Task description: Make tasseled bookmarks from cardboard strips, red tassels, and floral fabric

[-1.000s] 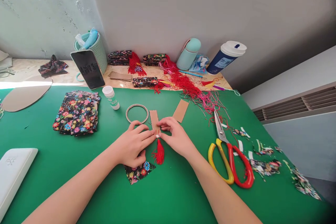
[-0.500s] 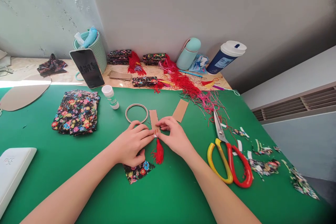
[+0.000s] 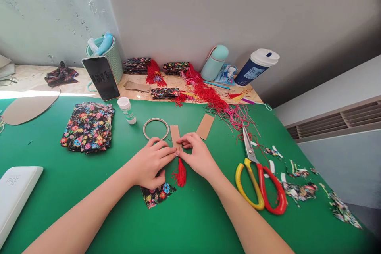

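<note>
A small brown cardboard strip (image 3: 175, 133) lies on the green mat, with a red tassel (image 3: 180, 175) at its near end. My left hand (image 3: 150, 162) is closed, its fingertips pressing that end from the left. From the right, my right hand (image 3: 199, 155) grips the strip between thumb and fingers. A bit of white shows at the join, mostly hidden by fingertips. Partly under my left hand lies a piece of black floral fabric (image 3: 157, 195). Just beyond the hands are a thin tape roll (image 3: 145, 129) and another cardboard piece (image 3: 205, 126).
Scissors (image 3: 250, 156) with yellow and red handles lie right, beside fabric scraps (image 3: 300, 190). A glue stick (image 3: 127, 110), folded floral fabric (image 3: 87, 127) and a propped phone (image 3: 102, 77) stand left. Red tassels (image 3: 212, 97), a bottle (image 3: 214, 62) and a cup (image 3: 256, 67) line the back.
Both hands stay at the strip's near end; the fingertips have shifted only slightly over the join. The whole view has moved a little.
</note>
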`<state>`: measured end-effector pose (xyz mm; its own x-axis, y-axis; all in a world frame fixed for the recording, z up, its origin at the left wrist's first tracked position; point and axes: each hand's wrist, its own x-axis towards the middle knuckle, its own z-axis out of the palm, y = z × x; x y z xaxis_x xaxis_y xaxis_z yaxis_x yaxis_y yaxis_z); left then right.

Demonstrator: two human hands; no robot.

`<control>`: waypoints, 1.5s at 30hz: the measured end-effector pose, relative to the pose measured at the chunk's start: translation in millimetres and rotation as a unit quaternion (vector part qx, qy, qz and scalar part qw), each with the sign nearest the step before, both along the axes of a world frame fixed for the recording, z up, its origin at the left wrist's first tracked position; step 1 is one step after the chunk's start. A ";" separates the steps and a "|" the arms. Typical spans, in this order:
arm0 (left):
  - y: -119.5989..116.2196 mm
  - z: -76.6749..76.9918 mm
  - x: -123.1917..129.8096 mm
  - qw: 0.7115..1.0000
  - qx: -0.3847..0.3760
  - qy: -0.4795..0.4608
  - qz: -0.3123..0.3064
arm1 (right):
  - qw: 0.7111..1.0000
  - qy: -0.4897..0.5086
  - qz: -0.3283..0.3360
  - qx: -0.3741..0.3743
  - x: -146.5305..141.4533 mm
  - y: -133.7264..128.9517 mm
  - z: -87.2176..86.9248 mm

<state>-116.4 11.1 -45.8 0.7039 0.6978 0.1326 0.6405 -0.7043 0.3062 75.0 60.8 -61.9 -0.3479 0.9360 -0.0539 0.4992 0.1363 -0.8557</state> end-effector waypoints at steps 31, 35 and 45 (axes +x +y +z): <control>0.5 -0.8 0.7 0.999 -0.009 -0.035 -0.006 | 0.988 0.113 -0.015 -0.101 9.5 7.5 -3.5; 0.4 -1.0 0.1 0.999 -0.005 -0.034 -0.006 | 0.979 0.154 -0.014 -0.132 12.6 10.3 -5.0; 0.9 -3.3 3.6 0.998 0.058 -0.032 0.014 | 0.980 0.154 -0.014 -0.125 13.1 10.0 -5.0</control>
